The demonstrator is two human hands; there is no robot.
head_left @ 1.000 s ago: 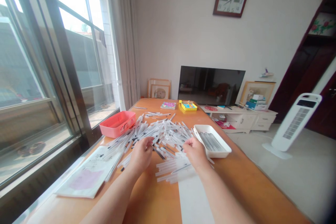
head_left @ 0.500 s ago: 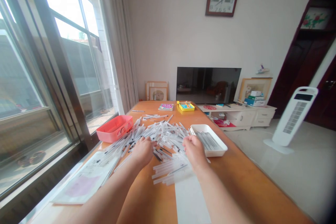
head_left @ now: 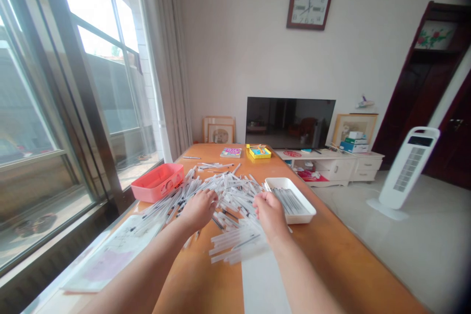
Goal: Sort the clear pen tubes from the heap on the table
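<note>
A large heap of clear plastic pen barrels and black-tipped refills (head_left: 228, 191) covers the middle of the orange wooden table (head_left: 342, 260). My left hand (head_left: 198, 208) rests on the left part of the heap with its fingers curled over some pieces. My right hand (head_left: 270, 211) is on the right part, fingers curled in a loose fist over pieces; what it holds I cannot make out. A white tray (head_left: 307, 213) with several assembled pens stands right beside my right hand. A small row of clear barrels (head_left: 235, 245) lies nearer me.
A pink tray (head_left: 158, 181) stands at the table's left edge by the window. Printed sheets (head_left: 110, 255) lie at the near left, a white strip (head_left: 263, 284) between my arms. A book (head_left: 230, 152) and a yellow box (head_left: 259, 151) sit at the far end. A white tower fan (head_left: 408, 169) stands on the floor right.
The view has shifted slightly. Both hands stay on the heap, with the right hand moved a little toward the white tray.
</note>
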